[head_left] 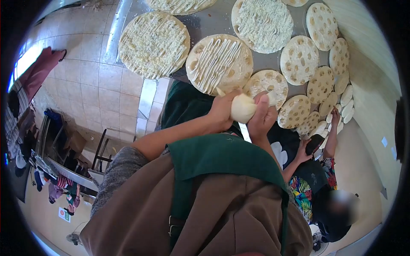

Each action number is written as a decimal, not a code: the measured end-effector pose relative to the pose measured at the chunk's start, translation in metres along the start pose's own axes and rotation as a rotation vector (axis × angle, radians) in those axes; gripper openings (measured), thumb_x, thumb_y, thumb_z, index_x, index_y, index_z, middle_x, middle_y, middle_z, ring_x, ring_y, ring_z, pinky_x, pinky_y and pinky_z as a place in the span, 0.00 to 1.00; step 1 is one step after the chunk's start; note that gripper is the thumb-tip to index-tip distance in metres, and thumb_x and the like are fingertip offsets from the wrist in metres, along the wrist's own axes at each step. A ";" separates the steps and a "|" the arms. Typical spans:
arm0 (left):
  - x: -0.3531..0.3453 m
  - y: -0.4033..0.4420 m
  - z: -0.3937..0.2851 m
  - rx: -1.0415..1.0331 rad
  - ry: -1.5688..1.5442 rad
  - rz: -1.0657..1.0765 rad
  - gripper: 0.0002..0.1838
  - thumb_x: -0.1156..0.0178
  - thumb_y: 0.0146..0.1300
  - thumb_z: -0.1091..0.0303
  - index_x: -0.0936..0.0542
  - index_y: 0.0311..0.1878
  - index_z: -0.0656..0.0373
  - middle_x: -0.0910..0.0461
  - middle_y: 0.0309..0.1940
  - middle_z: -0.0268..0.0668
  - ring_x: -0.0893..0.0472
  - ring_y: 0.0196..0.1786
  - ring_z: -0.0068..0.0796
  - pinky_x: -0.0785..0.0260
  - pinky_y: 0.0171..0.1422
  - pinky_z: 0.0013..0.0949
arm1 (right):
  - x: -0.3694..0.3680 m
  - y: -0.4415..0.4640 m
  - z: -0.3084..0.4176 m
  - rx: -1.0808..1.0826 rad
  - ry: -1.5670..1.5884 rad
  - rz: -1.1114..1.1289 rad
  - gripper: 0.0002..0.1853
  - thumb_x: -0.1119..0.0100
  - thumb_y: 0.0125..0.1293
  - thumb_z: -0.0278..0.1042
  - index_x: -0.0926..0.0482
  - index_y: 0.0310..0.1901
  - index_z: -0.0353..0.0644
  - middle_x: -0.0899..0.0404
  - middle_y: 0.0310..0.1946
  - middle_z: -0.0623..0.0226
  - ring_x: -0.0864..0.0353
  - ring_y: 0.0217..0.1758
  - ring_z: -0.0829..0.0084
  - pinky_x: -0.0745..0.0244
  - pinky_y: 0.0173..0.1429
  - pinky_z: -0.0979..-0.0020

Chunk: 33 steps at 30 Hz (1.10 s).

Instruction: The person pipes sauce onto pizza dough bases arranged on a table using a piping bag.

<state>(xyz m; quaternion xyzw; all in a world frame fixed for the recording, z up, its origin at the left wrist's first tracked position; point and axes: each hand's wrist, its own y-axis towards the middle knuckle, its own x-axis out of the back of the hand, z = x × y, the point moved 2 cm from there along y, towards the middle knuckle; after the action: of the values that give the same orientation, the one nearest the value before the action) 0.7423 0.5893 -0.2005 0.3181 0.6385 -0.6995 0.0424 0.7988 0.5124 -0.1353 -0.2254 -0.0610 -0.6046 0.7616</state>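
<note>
Between my hands is a full piping bag (pixel 243 109) of pale cream. My left hand (pixel 222 110) is closed around its front end, with the narrow tip poking out toward the upper left. Closed on the bag's gathered end is my right hand (pixel 262 116). Just beyond the tip lies a round flatbread (pixel 241 70) with white zigzag lines over its left and middle part; its right part is bare. Left of it sits a round covered in grated white topping (pixel 154 45). Another topped round (pixel 262 25) lies behind, and a plain browned round (pixel 268 85) is right of my hands.
Several plain browned rounds (pixel 300 59) spread along the steel table (pixel 209 19) to the right. A co-worker (pixel 314 183) stands at my right, one hand at the far breads, the other holding a dark object (pixel 314 144). Tiled floor (pixel 92 72) and a chair (pixel 100 155) are left.
</note>
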 end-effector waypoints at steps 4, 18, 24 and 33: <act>-0.056 0.019 -0.029 -0.011 -0.232 0.015 0.16 0.43 0.61 0.60 0.28 0.43 0.65 0.22 0.34 0.41 0.20 0.32 0.33 0.26 0.33 0.39 | 0.003 0.054 0.019 0.135 0.029 -0.138 0.17 0.61 0.71 0.36 0.32 0.24 0.37 0.32 0.23 0.69 0.36 0.28 0.80 0.38 0.34 0.76; 0.012 0.005 0.023 -0.140 0.108 0.058 0.16 0.52 0.66 0.61 0.26 0.45 0.65 0.22 0.37 0.42 0.19 0.38 0.37 0.24 0.40 0.39 | 0.001 -0.004 -0.010 -0.004 -0.013 0.069 0.12 0.57 0.69 0.31 0.29 0.28 0.34 0.30 0.24 0.67 0.33 0.28 0.77 0.35 0.34 0.73; -0.071 0.068 -0.026 -0.114 -0.094 0.036 0.20 0.50 0.64 0.58 0.30 0.43 0.71 0.23 0.33 0.46 0.19 0.31 0.40 0.25 0.32 0.43 | 0.014 0.079 0.014 0.161 -0.118 -0.173 0.15 0.58 0.69 0.35 0.28 0.29 0.34 0.28 0.24 0.66 0.31 0.27 0.77 0.34 0.34 0.71; 0.030 0.004 0.044 -0.242 0.262 0.084 0.15 0.49 0.62 0.62 0.27 0.45 0.63 0.22 0.36 0.42 0.19 0.37 0.36 0.26 0.40 0.38 | 0.008 -0.022 -0.020 -0.071 0.009 0.086 0.15 0.59 0.70 0.34 0.30 0.28 0.36 0.30 0.25 0.69 0.32 0.31 0.78 0.35 0.41 0.75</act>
<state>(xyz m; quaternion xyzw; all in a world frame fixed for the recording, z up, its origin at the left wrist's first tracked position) 0.7033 0.5588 -0.2195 0.4258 0.7040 -0.5678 0.0259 0.7770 0.4935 -0.1440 -0.2518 -0.0262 -0.5742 0.7786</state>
